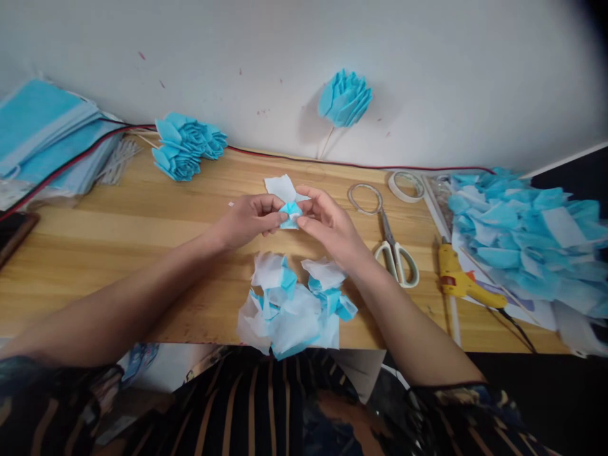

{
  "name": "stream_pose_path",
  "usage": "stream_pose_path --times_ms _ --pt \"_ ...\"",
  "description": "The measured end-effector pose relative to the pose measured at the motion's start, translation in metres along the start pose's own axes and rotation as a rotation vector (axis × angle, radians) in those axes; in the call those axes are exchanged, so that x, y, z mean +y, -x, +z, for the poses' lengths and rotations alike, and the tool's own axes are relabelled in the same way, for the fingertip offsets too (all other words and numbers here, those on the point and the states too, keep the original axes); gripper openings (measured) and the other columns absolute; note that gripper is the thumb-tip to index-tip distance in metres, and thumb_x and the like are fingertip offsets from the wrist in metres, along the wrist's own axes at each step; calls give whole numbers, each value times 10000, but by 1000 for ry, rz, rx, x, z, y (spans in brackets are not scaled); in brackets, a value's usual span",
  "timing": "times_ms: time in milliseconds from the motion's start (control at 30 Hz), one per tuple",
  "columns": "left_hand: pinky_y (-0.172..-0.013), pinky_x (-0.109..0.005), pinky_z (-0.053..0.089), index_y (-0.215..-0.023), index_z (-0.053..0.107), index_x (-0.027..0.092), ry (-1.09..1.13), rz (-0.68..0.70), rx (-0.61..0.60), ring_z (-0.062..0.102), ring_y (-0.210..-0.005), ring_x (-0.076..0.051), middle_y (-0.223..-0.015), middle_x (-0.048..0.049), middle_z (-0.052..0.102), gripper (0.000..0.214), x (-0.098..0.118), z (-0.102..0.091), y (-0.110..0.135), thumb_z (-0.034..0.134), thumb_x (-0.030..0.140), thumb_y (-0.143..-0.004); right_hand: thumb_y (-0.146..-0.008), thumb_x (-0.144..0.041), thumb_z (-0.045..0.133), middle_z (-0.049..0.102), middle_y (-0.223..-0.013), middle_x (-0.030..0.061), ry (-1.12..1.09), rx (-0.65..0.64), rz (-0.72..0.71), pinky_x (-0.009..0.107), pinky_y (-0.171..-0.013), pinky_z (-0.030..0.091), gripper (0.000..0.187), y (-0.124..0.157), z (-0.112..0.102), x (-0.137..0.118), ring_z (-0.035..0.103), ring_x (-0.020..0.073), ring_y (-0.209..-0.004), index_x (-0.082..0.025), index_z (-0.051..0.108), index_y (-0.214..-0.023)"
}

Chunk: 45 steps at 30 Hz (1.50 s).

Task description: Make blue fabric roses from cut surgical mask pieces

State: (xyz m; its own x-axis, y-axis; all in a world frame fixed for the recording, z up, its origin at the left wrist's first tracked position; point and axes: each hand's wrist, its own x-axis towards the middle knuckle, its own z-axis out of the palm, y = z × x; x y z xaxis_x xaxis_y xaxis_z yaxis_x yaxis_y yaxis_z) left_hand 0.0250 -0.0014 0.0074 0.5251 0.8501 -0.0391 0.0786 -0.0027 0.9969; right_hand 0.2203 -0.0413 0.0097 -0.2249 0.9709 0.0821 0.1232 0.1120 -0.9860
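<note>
Both hands meet over the middle of the wooden table, pinching a small folded piece of blue fabric [291, 214]. My left hand [249, 220] grips its left side between thumb and fingers. On the right side, my right hand [327, 221] holds it with thumb and fingertips. Just behind the fingers lies a white fabric piece [279, 187], partly covered by the hands. Nearer my body, a loose heap of white and blue fabric pieces [294, 313] rests at the table's front edge.
Scissors [392, 250], tape rolls [406, 186] and a yellow glue gun [468, 282] lie to the right, beside a large pile of blue petals [527, 234]. Blue fabric flowers [187, 145] lie at back left, near stacked face masks [47, 139]. One stemmed flower [345, 98] leans against the wall.
</note>
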Motion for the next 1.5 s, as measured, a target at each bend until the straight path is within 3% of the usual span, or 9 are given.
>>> stream_pose_path --times_ms 167,500,667,767,833,933,1000,1167,1500 --pt "-521 -206 334 -747 621 156 -57 39 -22 430 -563 -74 -631 28 530 227 -3 3 1 712 363 -764 -829 -231 634 683 -964 7 32 -6 1 337 -845 539 472 0 6 3 649 160 -884 -245 535 -1291" --pt "-558 -219 336 -747 607 160 -134 26 -10 445 -600 -88 -661 18 547 217 -1 3 2 690 357 -782 -832 -202 571 678 -907 1 93 13 -11 309 -762 512 436 1 7 2 631 147 -815 -224 562 -1268" --pt "-542 -221 317 -737 601 159 -121 17 4 421 -580 -82 -640 27 514 202 0 4 2 680 341 -774 -847 -214 567 684 -928 10 132 15 -52 330 -811 523 426 1 4 1 648 159 -859 -219 563 -1273" --pt "-517 -221 302 -731 598 166 -105 23 41 405 -553 -79 -608 40 489 185 1 3 2 680 328 -767 -859 -233 586 705 -1064 32 236 86 -144 362 -897 520 401 4 2 -6 658 185 -996 -248 577 -1260" --pt "-511 -222 311 -741 601 169 -100 20 71 411 -542 -78 -603 44 493 170 1 3 1 679 318 -765 -859 -229 599 711 -1068 35 369 170 -246 383 -933 506 299 6 0 -12 652 201 -1021 -253 626 -1155" --pt "-511 -222 329 -749 604 171 -97 20 96 427 -534 -78 -597 45 508 151 2 3 1 673 304 -768 -875 -205 588 709 -880 24 587 219 -365 391 -877 489 78 8 -1 -17 641 208 -892 -245 654 -883" --pt "-508 -218 326 -745 602 172 -87 33 88 424 -533 -77 -594 45 511 143 2 3 1 668 296 -768 -898 -203 575 701 -813 20 674 195 -389 386 -833 472 126 8 0 -16 629 208 -837 -245 648 -804" --pt "-508 -214 318 -737 598 166 -57 80 37 401 -537 -74 -594 47 483 164 1 4 1 685 302 -760 -914 -212 587 717 -822 25 734 172 -380 381 -818 450 138 5 1 -10 629 208 -827 -242 687 -823" --pt "-506 -214 305 -727 601 170 -47 99 10 385 -543 -74 -582 48 469 198 -3 3 0 720 326 -755 -875 -220 643 699 -766 -4 598 155 -299 337 -785 463 109 5 1 -10 616 175 -771 -241 682 -775"
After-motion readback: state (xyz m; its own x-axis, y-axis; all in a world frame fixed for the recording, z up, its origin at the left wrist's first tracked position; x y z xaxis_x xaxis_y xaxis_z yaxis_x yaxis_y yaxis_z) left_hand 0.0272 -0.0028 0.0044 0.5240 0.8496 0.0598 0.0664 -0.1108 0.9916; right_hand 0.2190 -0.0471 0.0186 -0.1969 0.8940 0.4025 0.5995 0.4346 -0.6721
